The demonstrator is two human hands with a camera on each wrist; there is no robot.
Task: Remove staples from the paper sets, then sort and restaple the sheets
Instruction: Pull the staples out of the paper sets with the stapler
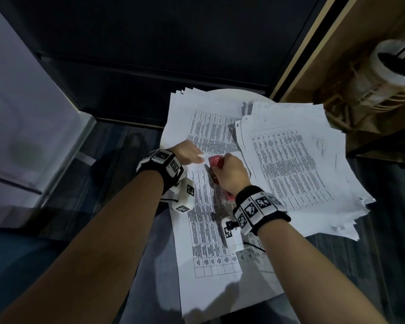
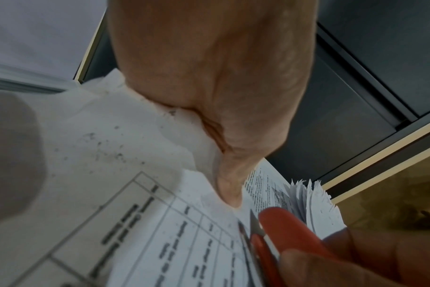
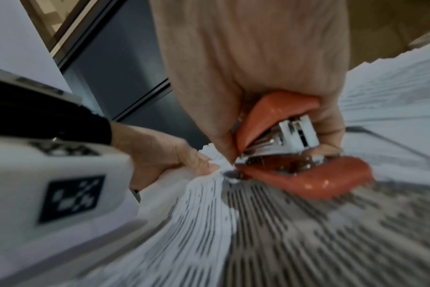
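A printed paper set (image 1: 208, 230) with tables lies lengthwise on the round white table (image 1: 229, 93). My left hand (image 1: 187, 152) pinches its far corner, which crumples under the thumb (image 2: 228, 186). My right hand (image 1: 232, 174) grips a red stapler (image 1: 215, 160) from above, its nose at that same corner beside my left fingertips (image 3: 204, 165). In the right wrist view the stapler (image 3: 307, 174) shows its metal core between the red shells, over the paper set (image 3: 258, 233). In the left wrist view the stapler (image 2: 282, 229) meets the paper set (image 2: 135, 213).
A fanned stack of printed sheets (image 1: 211, 127) lies at the back and a larger messy stack (image 1: 290, 164) at the right, overhanging the table. A cardboard box (image 1: 372, 66) with a tape roll (image 1: 393, 64) stands at the right; a dark cabinet (image 1: 150, 54) lies behind.
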